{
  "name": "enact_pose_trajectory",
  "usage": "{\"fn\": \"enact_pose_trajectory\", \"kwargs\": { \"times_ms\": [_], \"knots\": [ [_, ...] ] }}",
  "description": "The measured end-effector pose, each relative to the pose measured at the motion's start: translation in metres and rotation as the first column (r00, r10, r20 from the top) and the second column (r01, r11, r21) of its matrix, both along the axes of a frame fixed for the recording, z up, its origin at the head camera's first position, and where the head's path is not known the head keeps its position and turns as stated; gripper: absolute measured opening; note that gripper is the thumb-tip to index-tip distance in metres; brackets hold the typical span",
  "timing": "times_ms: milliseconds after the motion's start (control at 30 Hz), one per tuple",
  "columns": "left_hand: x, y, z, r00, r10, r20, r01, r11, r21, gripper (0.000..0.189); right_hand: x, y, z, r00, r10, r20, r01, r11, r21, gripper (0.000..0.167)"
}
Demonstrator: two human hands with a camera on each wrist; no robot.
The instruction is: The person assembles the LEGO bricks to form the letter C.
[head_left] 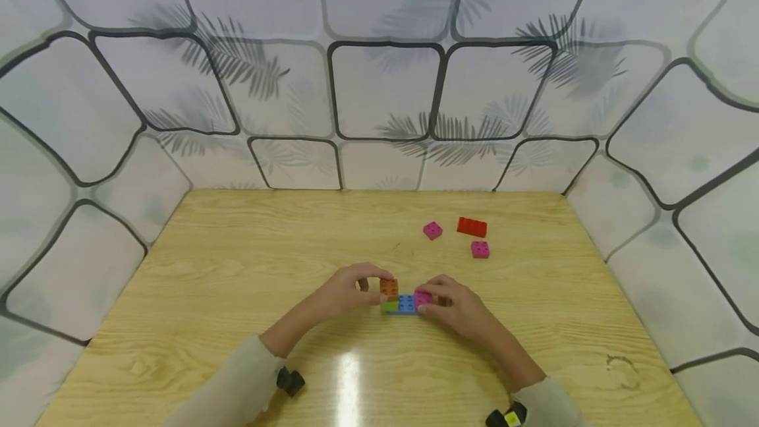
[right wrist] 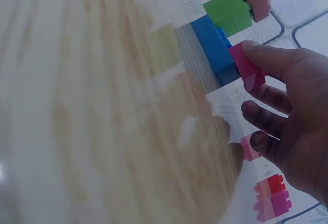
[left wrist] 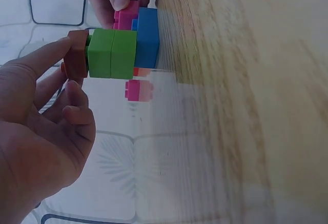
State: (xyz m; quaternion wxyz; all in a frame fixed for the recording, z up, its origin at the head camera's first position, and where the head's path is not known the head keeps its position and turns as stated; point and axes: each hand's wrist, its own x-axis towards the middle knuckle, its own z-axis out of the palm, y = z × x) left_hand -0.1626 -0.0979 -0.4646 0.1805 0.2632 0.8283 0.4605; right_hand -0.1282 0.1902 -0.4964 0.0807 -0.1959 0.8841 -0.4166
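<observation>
My left hand [head_left: 342, 292] pinches an orange toy brick [head_left: 389, 287] between thumb and fingers. Just beneath it are two stacked green bricks [left wrist: 113, 54], at the left end of a long blue brick [head_left: 406, 304] on the table. In the right wrist view the orange brick [right wrist: 260, 3] looks tilted against the green top. At the blue brick's other end, my right hand [head_left: 461, 306] grips a pink brick [right wrist: 247, 64] with thumb and fingers. Blue studs show between the green and pink bricks. How firmly the orange and pink bricks are seated, I cannot tell.
Farther back on the wooden table [head_left: 255, 236], right of centre, lie a long red brick [head_left: 472, 227] and two pink bricks, one left of it [head_left: 433, 230] and another nearer me [head_left: 480, 250]. A patterned wall covering [head_left: 385, 91] encloses the table's back and sides.
</observation>
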Motion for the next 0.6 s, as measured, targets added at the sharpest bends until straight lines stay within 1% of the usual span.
{"fn": "enact_pose_trajectory", "kwargs": {
  "times_ms": [100, 267, 433, 500, 600],
  "knots": [
    [0.0009, 0.0007, 0.0002, 0.999, -0.001, -0.034, 0.000, 1.000, -0.022, 0.037, -0.0004, -0.0003, -0.0003, 1.000, 0.002, 0.003, -0.002, 1.000, -0.005, 0.039],
    [0.0019, 0.0029, 0.0016, 0.994, 0.005, -0.105, -0.015, 0.995, -0.098, 0.036, -0.0007, -0.0007, 0.0001, 1.000, -0.020, 0.023, 0.020, 1.000, 0.002, 0.039],
    [0.0023, 0.0058, 0.0048, 0.994, 0.036, -0.107, -0.052, 0.987, -0.153, 0.037, -0.0005, -0.0008, -0.0001, 1.000, -0.018, 0.022, 0.018, 1.000, 0.007, 0.040],
    [0.0025, 0.0070, 0.0065, 0.993, 0.041, -0.108, -0.059, 0.984, -0.168, 0.038, -0.0006, -0.0003, -0.0001, 1.000, -0.012, 0.012, 0.012, 1.000, 0.006, 0.040],
    [0.0027, 0.0097, 0.0094, 0.991, 0.038, -0.132, -0.063, 0.979, -0.195, 0.038, -0.0010, 0.0014, 0.0004, 1.000, -0.011, -0.001, 0.011, 1.000, 0.007, 0.040]
  ]
}}
